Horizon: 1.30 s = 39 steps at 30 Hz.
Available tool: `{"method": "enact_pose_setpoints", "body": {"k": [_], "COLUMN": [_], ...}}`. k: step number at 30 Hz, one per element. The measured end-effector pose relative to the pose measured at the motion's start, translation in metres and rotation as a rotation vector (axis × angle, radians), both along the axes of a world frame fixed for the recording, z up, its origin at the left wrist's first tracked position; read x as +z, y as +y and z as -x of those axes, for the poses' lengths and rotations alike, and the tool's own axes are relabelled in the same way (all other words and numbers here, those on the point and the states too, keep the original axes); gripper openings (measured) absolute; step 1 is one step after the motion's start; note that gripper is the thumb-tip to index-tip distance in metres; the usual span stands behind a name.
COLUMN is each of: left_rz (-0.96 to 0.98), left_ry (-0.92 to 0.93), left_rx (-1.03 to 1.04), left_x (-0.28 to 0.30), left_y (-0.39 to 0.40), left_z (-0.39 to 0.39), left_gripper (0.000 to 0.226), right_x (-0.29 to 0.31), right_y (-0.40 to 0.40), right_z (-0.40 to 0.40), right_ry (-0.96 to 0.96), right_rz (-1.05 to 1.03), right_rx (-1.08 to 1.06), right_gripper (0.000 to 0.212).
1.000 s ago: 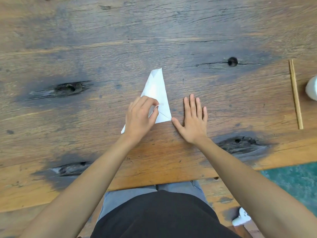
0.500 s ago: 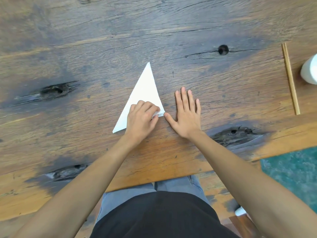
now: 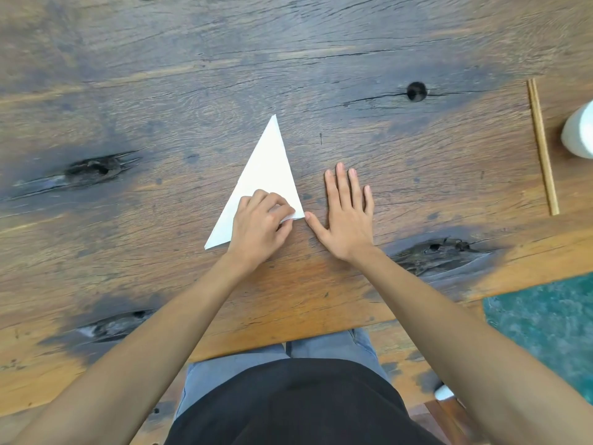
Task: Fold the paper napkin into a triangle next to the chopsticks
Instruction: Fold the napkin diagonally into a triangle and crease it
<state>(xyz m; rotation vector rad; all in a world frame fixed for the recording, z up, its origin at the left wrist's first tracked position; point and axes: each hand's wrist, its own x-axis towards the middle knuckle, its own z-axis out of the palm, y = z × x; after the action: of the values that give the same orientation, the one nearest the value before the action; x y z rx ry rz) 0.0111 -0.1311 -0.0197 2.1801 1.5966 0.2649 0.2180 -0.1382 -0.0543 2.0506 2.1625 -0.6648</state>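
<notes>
A white paper napkin [image 3: 266,165] lies flat on the wooden table [image 3: 192,75] as a triangle, its sharp tip pointing away from me. My left hand [image 3: 258,228] covers the near part of it, fingers curled and pinching its near right corner. My right hand [image 3: 348,216] rests flat on the bare wood just right of that corner, fingers spread, thumb tip almost at the paper. A pair of wooden chopsticks [image 3: 542,146] lies far to the right, well apart from the napkin.
A white rounded object [image 3: 579,133] sits at the right edge, just beyond the chopsticks. The table has dark knots and cracks [image 3: 96,168] and a small round hole [image 3: 416,90]. The near table edge runs above my lap; green floor [image 3: 545,322] shows lower right.
The upper layer of the napkin has come down flat, turning the narrow raised shape into a full triangle. My left hand settled onto its near corner; my right hand stayed flat on the table.
</notes>
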Motion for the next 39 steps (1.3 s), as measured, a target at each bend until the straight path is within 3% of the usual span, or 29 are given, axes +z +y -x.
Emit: {"method": "enact_pose_setpoints", "body": {"k": [10,16,39], "left_rz": [-0.04,-0.04,-0.025], "left_ry": [-0.017,-0.022,-0.021], "left_rx": [-0.014,-0.016,-0.163], "left_x": [-0.006,-0.007,-0.007], "left_y": [0.0,0.001,0.002], "left_z": [0.002,0.002,0.016], "left_gripper": [0.01,0.012,0.021], "right_x": [0.002,0.007,0.006], "right_y": [0.001,0.002,0.003], "right_z": [-0.001,0.0,0.002], "right_ry": [0.037,0.029,0.002], "right_rz": [0.021,0.049,0.059], "right_rx": [-0.031,-0.023,-0.031], "right_gripper": [0.074,0.09,0.098]}}
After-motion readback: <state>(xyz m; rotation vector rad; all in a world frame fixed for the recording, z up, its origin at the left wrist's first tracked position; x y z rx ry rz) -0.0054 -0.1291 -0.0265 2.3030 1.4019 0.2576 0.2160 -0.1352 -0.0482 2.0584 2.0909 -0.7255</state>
